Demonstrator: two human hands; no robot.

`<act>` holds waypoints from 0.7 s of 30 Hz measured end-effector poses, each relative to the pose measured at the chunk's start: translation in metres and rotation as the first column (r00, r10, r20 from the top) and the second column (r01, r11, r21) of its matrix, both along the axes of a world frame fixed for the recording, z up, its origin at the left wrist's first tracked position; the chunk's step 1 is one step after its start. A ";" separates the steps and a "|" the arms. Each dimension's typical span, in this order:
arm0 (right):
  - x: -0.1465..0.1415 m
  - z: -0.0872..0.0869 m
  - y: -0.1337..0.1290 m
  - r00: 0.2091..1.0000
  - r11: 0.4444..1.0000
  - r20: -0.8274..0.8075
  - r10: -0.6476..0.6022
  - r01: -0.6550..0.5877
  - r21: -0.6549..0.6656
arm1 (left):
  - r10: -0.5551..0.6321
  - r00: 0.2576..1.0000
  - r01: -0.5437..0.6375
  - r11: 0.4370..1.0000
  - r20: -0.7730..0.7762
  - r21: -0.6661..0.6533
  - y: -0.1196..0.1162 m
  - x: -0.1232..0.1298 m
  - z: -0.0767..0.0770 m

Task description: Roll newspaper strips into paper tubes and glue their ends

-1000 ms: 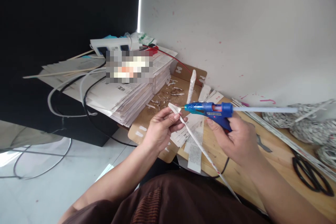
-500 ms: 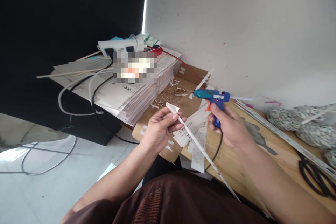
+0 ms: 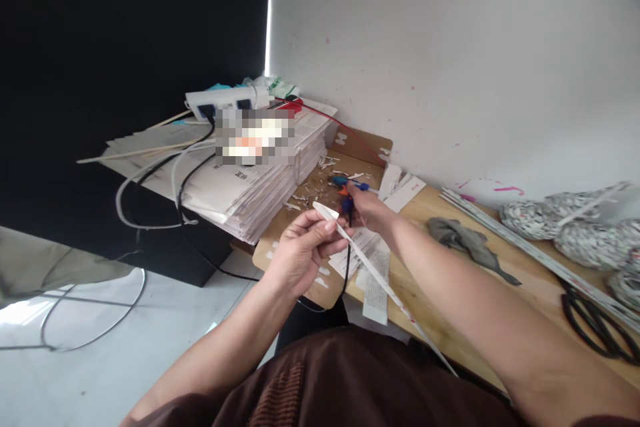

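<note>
My left hand is closed on a thin rolled paper stick, near its flared, pointed end. The stick slants down to the right towards my lap. My right hand is wrapped round the handle of a blue glue gun with an orange trigger, over the cardboard tray beyond my left hand. The gun's nozzle points left above scattered paper scraps. Its black cord hangs down below the handle. Whether the gun touches the tray I cannot tell.
A tall stack of paper stands left of the tray, with a white power strip and cables on it. Paper strips, a grey cloth, long paper sticks, black scissors and woven paper bundles lie on the wooden table.
My right hand has moved left and away from me with the glue gun, down towards the cardboard tray. My left hand keeps hold of the paper stick in nearly the same place.
</note>
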State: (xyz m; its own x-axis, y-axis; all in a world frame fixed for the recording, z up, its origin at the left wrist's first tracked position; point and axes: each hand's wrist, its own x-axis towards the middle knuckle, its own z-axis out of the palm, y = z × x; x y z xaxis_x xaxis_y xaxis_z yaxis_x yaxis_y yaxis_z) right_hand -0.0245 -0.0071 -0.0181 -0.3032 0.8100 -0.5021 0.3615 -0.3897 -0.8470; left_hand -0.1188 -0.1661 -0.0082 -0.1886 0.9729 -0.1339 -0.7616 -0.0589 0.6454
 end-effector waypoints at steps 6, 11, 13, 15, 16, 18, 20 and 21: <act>0.043 0.031 -0.016 0.863 0.864 0.463 0.202 -0.380 0.330 | -0.001 1.000 0.001 0.999 -0.005 -0.034 0.006 0.001 -0.003; 0.073 0.040 -0.073 0.867 0.841 -0.002 0.498 -0.483 0.243 | 0.005 1.000 -0.005 0.998 -0.002 -0.056 0.013 0.009 -0.004; 0.081 0.038 -0.087 0.899 0.847 0.028 0.438 -0.423 0.321 | -0.015 1.000 0.015 0.998 0.005 -0.056 0.016 0.014 -0.004; 0.089 0.037 -0.093 0.913 0.858 0.034 0.406 -0.394 0.329 | -0.043 0.999 0.043 0.998 0.005 -0.045 0.018 0.018 -0.004; 0.092 0.036 -0.093 0.913 0.870 0.009 0.408 -0.392 0.298 | -0.061 0.998 0.061 0.998 0.000 -0.034 0.019 0.020 -0.004; 0.099 0.036 -0.092 0.905 0.896 -0.085 0.417 -0.394 0.206 | -0.107 0.994 0.107 0.994 -0.012 -0.010 0.020 0.024 -0.004; 0.105 0.035 -0.089 0.890 0.915 -0.216 0.403 -0.392 0.093 | -0.146 0.989 0.146 0.989 -0.015 0.004 0.020 0.026 -0.004; 0.108 0.035 -0.089 0.877 0.919 -0.287 0.385 -0.391 0.038 | -0.161 0.987 0.161 0.987 -0.013 0.002 0.020 0.027 -0.004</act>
